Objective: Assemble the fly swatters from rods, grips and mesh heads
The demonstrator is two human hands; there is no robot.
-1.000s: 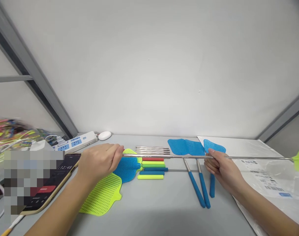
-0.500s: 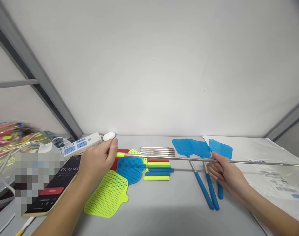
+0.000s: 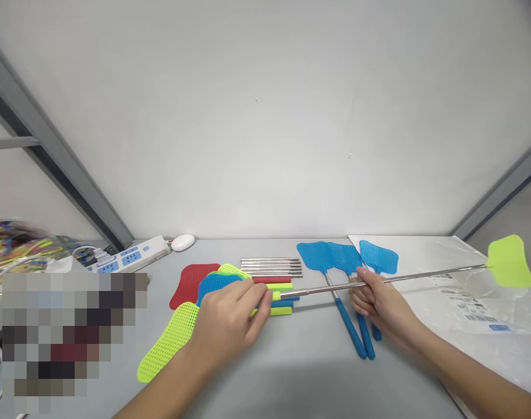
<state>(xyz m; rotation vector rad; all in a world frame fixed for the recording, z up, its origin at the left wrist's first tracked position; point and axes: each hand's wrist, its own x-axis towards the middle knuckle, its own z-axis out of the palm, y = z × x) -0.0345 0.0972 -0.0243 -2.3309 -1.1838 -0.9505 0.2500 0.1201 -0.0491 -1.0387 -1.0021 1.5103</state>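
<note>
A telescopic fly swatter (image 3: 509, 261) with a yellow-green head at the right end is held across the table in both hands. My left hand (image 3: 233, 314) is closed round its yellow-green handle, most of which the fingers hide. Farther along, my right hand (image 3: 381, 299) pinches the thin metal rod. Beneath the rod lie several blue fly swatters (image 3: 350, 327). Around my left hand are loose swatter heads: a red one (image 3: 191, 285), a blue one (image 3: 213, 283) and yellow-green ones (image 3: 172, 337). Metal rods (image 3: 269, 267) and coloured handle sleeves (image 3: 281, 311) lie side by side near the middle.
A white plastic mailer bag (image 3: 470, 314) covers the right of the table. At the left are a power strip (image 3: 138, 256), a white oval device (image 3: 183, 242) and a clear bag of colourful things (image 3: 21, 250). A white wall (image 3: 265, 134) stands behind.
My left hand has moved right with the handle, toward my right hand, and the extended rod between the hands is shorter. The yellow-green head has come fully into view.
</note>
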